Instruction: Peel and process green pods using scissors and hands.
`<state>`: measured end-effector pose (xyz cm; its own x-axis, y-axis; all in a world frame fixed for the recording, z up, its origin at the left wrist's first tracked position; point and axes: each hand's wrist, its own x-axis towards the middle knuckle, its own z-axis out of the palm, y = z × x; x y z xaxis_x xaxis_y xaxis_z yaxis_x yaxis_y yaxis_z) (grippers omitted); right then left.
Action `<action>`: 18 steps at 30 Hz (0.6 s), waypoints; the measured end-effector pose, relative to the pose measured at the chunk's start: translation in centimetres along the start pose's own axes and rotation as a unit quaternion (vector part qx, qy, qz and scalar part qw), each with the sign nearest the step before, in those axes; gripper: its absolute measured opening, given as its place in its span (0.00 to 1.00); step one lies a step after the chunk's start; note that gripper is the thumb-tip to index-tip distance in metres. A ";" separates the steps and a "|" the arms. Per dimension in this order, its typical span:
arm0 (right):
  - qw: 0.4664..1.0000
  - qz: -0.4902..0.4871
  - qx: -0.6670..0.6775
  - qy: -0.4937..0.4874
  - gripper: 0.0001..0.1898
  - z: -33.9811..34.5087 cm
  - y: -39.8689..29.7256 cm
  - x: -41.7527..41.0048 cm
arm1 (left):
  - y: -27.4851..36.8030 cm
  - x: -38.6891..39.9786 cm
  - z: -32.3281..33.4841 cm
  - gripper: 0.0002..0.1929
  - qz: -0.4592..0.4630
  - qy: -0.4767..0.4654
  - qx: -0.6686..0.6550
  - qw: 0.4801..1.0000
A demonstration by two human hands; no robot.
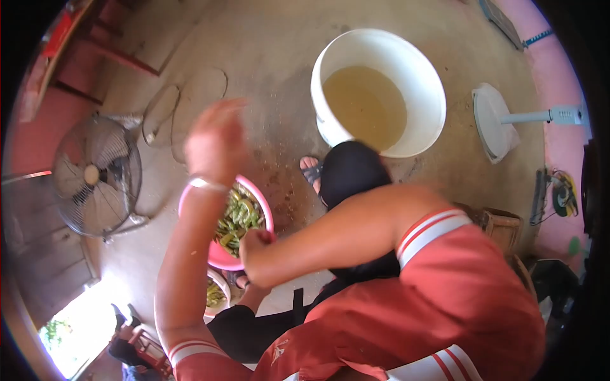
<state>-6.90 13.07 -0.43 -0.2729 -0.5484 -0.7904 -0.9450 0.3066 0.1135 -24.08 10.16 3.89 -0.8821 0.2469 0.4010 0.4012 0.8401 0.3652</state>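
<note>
A pink basin (268, 209) full of glossy green vegetables (240, 212), perhaps peppers, stands low in front of me, left of centre. My right hand (256, 244) reaches across to the basin's near right edge, and its fingers close on the rim. Above the far left side of the basin, my left hand (217, 138) is raised in the air. It is motion-blurred, so its fingers and anything in them are unclear. Below the pink basin, a smaller pale basin (225, 285) also holds green and yellowish pieces, partly hidden by my left forearm.
A large white bucket (424, 95) holds cloudy yellowish liquid, beyond my knee. A fan (92, 175) with a metal guard lies at left, near a loose cable (176, 102). At right is a pedestal stand's round base (487, 121). Another person's legs (125, 328) show at lower left.
</note>
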 end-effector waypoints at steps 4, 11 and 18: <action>0.979 -0.140 0.054 0.137 0.05 -1.3 0.5 -1.7 | 8.8 9.1 9.0 0.17 0.124 -0.379 -0.023 0.917; 0.950 -0.095 0.183 0.235 0.07 3.4 8.3 -3.6 | 9.8 7.1 28.3 0.25 0.156 -0.575 0.376 0.709; 0.926 -0.098 0.235 0.280 0.08 5.0 10.4 -4.1 | 1.4 4.8 32.2 0.19 0.305 -0.528 0.338 0.717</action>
<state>-14.69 22.38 1.00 -0.2797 -0.9059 -0.3181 -0.8395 0.3915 -0.3767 -35.66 28.09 -20.71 -0.4306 0.5962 -0.6777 0.8959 0.3735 -0.2406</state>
